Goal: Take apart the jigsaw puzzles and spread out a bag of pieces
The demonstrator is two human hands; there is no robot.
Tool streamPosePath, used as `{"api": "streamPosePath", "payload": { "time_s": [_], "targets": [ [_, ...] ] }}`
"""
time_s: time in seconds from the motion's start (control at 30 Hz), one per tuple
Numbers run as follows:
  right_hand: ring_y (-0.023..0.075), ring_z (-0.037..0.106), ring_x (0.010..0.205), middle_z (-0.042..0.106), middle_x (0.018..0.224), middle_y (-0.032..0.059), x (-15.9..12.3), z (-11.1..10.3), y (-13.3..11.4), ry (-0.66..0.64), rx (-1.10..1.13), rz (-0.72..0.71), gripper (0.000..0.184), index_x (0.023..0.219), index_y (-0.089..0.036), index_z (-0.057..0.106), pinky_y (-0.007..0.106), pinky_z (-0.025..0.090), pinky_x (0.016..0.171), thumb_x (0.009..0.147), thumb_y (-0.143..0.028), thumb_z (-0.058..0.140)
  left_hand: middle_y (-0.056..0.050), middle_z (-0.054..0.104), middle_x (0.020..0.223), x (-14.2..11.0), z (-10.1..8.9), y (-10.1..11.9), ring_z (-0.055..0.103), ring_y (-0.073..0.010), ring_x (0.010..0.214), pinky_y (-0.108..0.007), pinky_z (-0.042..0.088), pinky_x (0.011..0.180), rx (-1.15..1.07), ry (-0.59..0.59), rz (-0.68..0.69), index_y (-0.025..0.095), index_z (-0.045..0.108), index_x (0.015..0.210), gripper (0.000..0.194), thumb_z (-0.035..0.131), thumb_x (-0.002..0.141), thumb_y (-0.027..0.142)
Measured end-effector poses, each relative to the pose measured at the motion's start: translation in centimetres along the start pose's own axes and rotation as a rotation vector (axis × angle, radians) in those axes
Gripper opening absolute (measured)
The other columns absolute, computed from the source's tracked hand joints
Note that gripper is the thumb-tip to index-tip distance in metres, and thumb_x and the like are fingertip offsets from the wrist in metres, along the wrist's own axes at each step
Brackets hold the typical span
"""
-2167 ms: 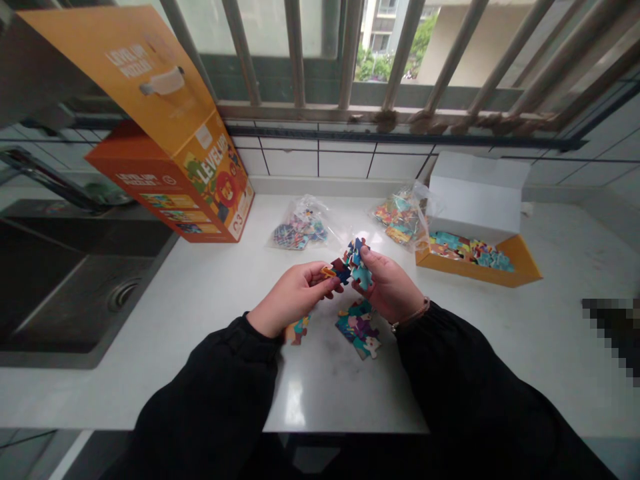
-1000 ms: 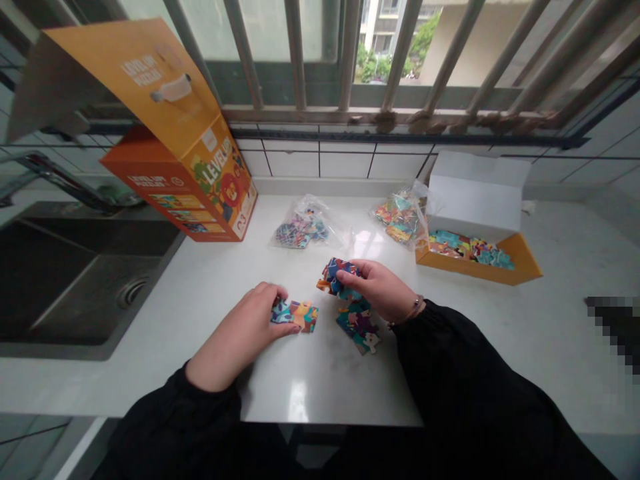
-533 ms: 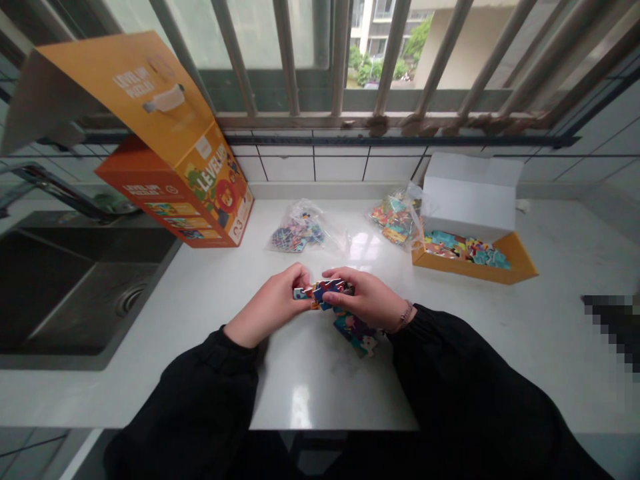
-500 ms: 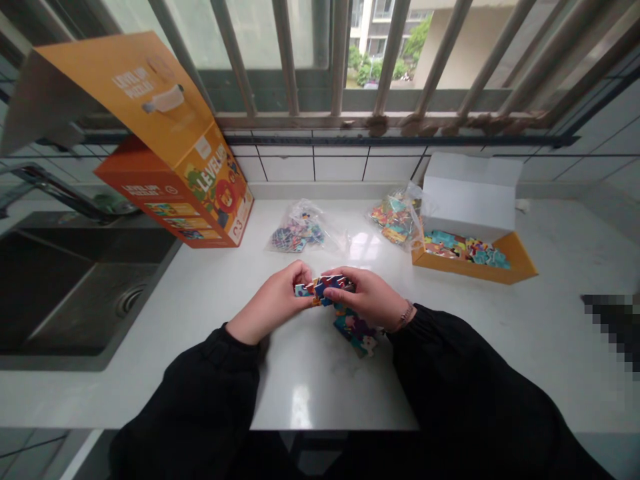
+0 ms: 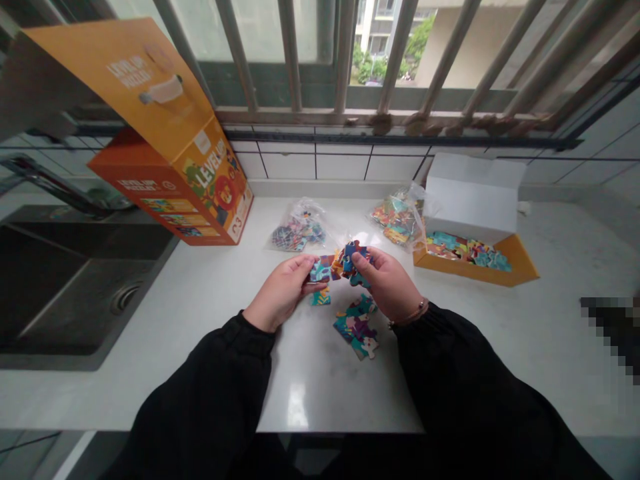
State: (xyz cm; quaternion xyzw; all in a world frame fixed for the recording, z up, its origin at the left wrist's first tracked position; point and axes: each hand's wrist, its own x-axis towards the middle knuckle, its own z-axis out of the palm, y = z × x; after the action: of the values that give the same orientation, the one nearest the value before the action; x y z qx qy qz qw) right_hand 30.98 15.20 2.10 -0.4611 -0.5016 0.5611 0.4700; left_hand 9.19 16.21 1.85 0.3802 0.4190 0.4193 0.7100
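Note:
My left hand (image 5: 283, 291) pinches light blue and purple puzzle pieces (image 5: 321, 269) between thumb and fingers. My right hand (image 5: 393, 283) grips a small stack of dark blue and orange puzzle pieces (image 5: 353, 261), thumb on top. The two held groups meet or nearly meet; I cannot tell if they are joined. Just below my left fingers is a teal and yellow puzzle piece (image 5: 321, 297), and whether it is held or lying on the counter is unclear. Below my right hand, a joined cluster of teal and purple puzzle pieces (image 5: 359, 328) lies on the white counter (image 5: 320, 387).
Behind my hands lie two clear bags of puzzle pieces (image 5: 299, 227) (image 5: 399, 219). An open yellow box (image 5: 475, 272) holding more pieces stands at right. At left are a tall orange puzzle box (image 5: 165, 180) and a dark sink (image 5: 70, 293). A barred window runs behind.
My hands have lifted forward and spread slightly, opening the bunched pieces into two groups. The cluster on the counter is now uncovered, and a teal and yellow piece shows under my left fingers.

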Motion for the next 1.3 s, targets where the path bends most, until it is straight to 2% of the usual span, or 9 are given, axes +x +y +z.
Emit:
{"api": "streamPosePath", "payload": {
  "time_s": [0.1,0.2,0.3,0.5,0.67,0.77,0.93,1.17,1.3],
  "targets": [
    [0.0224,0.070,0.087,0.076,0.100,0.0062,-0.4,0.5,0.2,-0.017,-0.343,-0.136,0.042,0.112,-0.023,0.070,0.036,0.056,0.082,0.098,-0.062,0.071,-0.011,0.077,0.105,-0.2,0.9,-0.7,0.073,-0.0173,0.086,-0.028,0.061,0.079,-0.004,-0.085,0.003,0.013,0.073,0.113,0.050,0.076,0.096,0.060],
    [0.0283,0.068,0.107,0.073,0.115,0.0110,-0.5,1.2,1.0,0.079,-0.542,-0.296,0.037,0.118,-0.023,0.068,0.044,0.054,0.099,0.103,-0.056,0.064,-0.011,0.076,0.113,-0.5,1.9,-1.6,0.073,-0.0173,0.091,-0.028,0.059,0.083,0.025,-0.184,0.002,0.016,0.070,0.123,0.054,0.089,0.087,0.052],
    [0.0304,0.064,0.117,0.067,0.118,0.0155,-0.2,1.8,1.8,0.141,-0.582,-0.343,0.043,0.117,-0.021,0.070,0.048,0.052,0.109,0.110,-0.057,0.047,-0.012,0.076,0.117,-0.8,2.8,-2.5,0.074,-0.0201,0.094,-0.031,0.060,0.085,-0.001,-0.215,-0.034,0.017,0.068,0.125,0.060,0.093,0.083,0.050],
    [0.0270,0.058,0.138,0.061,0.141,0.0148,-0.4,1.8,1.5,-0.034,-0.446,-0.397,0.055,0.143,-0.023,0.065,0.046,0.045,0.123,0.115,-0.056,0.031,-0.011,0.076,0.117,-0.9,3.4,-2.4,0.074,-0.0218,0.099,-0.032,0.063,0.083,-0.093,-0.128,-0.015,0.018,0.068,0.126,0.054,0.087,0.089,0.052],
    [0.0290,0.062,0.128,0.062,0.137,0.0165,-0.4,0.9,1.2,0.045,-0.595,-0.434,0.050,0.147,-0.022,0.063,0.049,0.052,0.113,0.115,-0.051,0.039,-0.012,0.079,0.100,-0.7,1.6,0.7,0.074,-0.0173,0.078,-0.027,0.065,0.069,-0.239,0.125,0.036,0.011,0.072,0.111,0.020,0.069,0.099,0.028],
    [0.0327,0.062,0.126,0.064,0.136,0.0174,-0.5,1.0,1.6,-0.085,-0.838,-0.468,0.041,0.136,-0.022,0.070,0.053,0.051,0.111,0.104,-0.048,0.067,-0.015,0.080,0.099,-0.6,0.3,2.5,0.076,-0.0176,0.078,-0.024,0.066,0.068,-0.358,0.264,0.022,0.008,0.073,0.111,0.024,0.057,0.097,0.019],
    [0.0355,0.060,0.123,0.065,0.139,0.0153,-1.0,2.3,1.8,-0.267,-1.134,-0.450,0.044,0.125,-0.023,0.073,0.053,0.053,0.103,0.089,-0.044,0.087,-0.013,0.079,0.098,-0.2,-0.4,2.8,0.077,-0.0160,0.075,-0.020,0.065,0.060,-0.474,0.260,-0.108,0.012,0.071,0.116,0.025,0.057,0.105,0.030],
    [0.0289,0.065,0.106,0.071,0.115,0.0128,-0.7,1.8,1.6,-0.305,-1.049,-0.462,0.034,0.111,-0.019,0.071,0.042,0.055,0.093,0.086,-0.033,0.089,-0.011,0.079,0.094,0.1,0.5,1.2,0.075,-0.0141,0.066,-0.021,0.064,0.056,-0.272,0.339,-0.088,0.014,0.065,0.110,0.013,0.061,0.109,0.026],
    [0.0179,0.064,0.075,0.072,0.088,0.0029,-0.7,0.9,1.3,-0.267,-0.798,-0.310,0.013,0.099,-0.022,0.072,0.032,0.050,0.071,0.093,-0.028,0.081,-0.011,0.079,0.097,-0.1,0.6,0.7,0.077,-0.0166,0.068,-0.024,0.063,0.056,-0.165,0.336,-0.045,0.015,0.064,0.109,0.014,0.066,0.107,0.029]
  ]
}}
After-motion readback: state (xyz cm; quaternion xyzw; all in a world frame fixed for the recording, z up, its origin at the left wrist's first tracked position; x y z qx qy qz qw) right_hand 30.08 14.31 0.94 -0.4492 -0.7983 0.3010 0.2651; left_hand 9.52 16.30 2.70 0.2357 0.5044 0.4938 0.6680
